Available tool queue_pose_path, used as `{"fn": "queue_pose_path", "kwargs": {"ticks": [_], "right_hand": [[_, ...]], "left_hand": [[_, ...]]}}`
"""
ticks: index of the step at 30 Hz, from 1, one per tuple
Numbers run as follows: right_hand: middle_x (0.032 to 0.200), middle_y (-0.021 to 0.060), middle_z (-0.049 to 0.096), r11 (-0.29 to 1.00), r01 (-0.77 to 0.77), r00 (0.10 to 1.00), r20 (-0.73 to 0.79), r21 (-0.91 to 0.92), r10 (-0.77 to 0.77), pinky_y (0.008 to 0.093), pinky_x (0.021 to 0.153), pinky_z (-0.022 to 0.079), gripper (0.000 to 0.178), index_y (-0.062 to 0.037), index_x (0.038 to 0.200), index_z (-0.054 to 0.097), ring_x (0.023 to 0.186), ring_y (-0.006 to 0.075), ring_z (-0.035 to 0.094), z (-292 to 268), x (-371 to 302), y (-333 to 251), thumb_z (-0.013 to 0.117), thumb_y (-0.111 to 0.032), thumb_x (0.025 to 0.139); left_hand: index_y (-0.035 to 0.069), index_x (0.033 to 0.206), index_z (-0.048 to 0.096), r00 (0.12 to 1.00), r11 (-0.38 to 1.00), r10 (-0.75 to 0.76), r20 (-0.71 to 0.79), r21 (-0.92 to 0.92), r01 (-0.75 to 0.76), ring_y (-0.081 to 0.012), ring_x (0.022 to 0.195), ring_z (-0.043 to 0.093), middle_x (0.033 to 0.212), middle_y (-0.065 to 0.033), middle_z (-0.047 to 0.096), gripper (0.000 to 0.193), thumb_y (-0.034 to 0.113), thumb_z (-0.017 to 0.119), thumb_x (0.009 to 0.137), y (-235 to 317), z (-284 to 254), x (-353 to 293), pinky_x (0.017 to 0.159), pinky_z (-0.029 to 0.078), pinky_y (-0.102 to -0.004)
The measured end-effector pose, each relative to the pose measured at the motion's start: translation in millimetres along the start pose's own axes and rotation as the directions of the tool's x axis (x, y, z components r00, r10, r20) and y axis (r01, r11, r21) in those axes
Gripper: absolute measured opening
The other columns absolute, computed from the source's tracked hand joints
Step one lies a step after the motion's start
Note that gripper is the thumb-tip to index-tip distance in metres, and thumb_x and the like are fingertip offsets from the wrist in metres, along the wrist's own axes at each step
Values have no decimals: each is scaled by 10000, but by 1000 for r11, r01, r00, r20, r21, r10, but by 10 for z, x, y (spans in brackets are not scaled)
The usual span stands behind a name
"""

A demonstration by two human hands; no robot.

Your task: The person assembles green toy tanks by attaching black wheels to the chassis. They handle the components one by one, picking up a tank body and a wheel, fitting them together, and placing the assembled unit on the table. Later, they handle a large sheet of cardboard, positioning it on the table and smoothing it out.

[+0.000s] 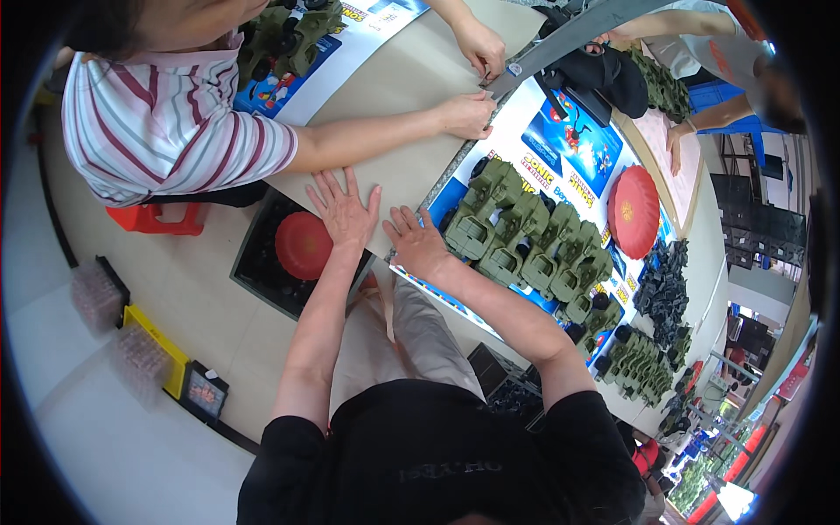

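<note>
My left hand (344, 210) lies flat with fingers spread on the beige tabletop (385, 171), near its corner, and holds nothing. Beside it my right hand (415, 244) rests at the table's edge, fingers apart and nothing in it. Just right of that hand stand rows of olive-green toy military vehicles (516, 232) on a printed blue and white sheet (564, 144). They are the things nearest to my right hand. Beyond my left hand, a co-worker's forearm in a striped sleeve crosses the table; that person's hands (472, 114) pinch something small that I cannot make out.
A red plate (633, 213) and a heap of black parts (662, 280) lie farther right. Below the table edge sits a dark bin (254, 276) holding a red dish (304, 245). A grey metal bar (577, 44) slants over the table. Another person works at the far right.
</note>
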State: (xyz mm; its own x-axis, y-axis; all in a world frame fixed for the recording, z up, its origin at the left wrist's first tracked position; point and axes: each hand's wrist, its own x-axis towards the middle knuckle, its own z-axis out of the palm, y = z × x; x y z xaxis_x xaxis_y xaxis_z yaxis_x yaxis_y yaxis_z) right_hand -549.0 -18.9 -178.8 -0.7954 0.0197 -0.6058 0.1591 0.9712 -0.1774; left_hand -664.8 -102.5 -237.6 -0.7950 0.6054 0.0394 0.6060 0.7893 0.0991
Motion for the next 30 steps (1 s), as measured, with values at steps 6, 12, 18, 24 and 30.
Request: {"fn": "queue_pose_path", "kwargs": {"ticks": [6,12,18,24,30], "right_hand": [[1432,138,299,995,43,997,-75,88,-36,486,1080,179,575,-47,1313,420,1336,287,245,-49,19,65,571,-331,838],[1218,164,551,861,174,965,-258,479,-52,380,985,386,375,-35,1133,597,1144,291,516,-497,-415,423,592,-262,835],[818,49,642,311,-2,710,-218,950,669,224,476,415,267,-16,958,651,643,89,561,-813,-484,2523,577,-252,860],[764,6,627,-151,0,786,93,989,612,213,491,374,468,-47,952,629,592,68,496,-1370,427,3094,570,-499,849],[634,-61,586,-195,-92,922,158,976,355,222,459,361,419,-155,709,627,509,54,494,-1171,1041,3502,698,-569,705]], "left_hand": [[44,1415,235,997,1000,-26,-68,-8,25,-412,1364,78,1423,-294,206,714,509,381,894,65,129,-17,1094,43,-542],[75,1417,255,988,977,155,17,-150,-150,-382,1373,87,1449,-248,193,665,461,411,898,108,58,-55,1092,50,-546],[90,1406,293,993,988,109,37,-115,-105,-380,1378,71,1465,-243,151,623,394,439,882,281,23,-62,1081,28,-573],[90,1404,294,996,992,60,69,-111,-52,-382,1379,63,1458,-252,166,613,365,430,874,319,-20,-58,1084,12,-568],[91,1403,293,995,993,52,91,-106,-42,-383,1378,66,1456,-254,169,613,361,428,869,317,-21,-50,1084,10,-568]]}}
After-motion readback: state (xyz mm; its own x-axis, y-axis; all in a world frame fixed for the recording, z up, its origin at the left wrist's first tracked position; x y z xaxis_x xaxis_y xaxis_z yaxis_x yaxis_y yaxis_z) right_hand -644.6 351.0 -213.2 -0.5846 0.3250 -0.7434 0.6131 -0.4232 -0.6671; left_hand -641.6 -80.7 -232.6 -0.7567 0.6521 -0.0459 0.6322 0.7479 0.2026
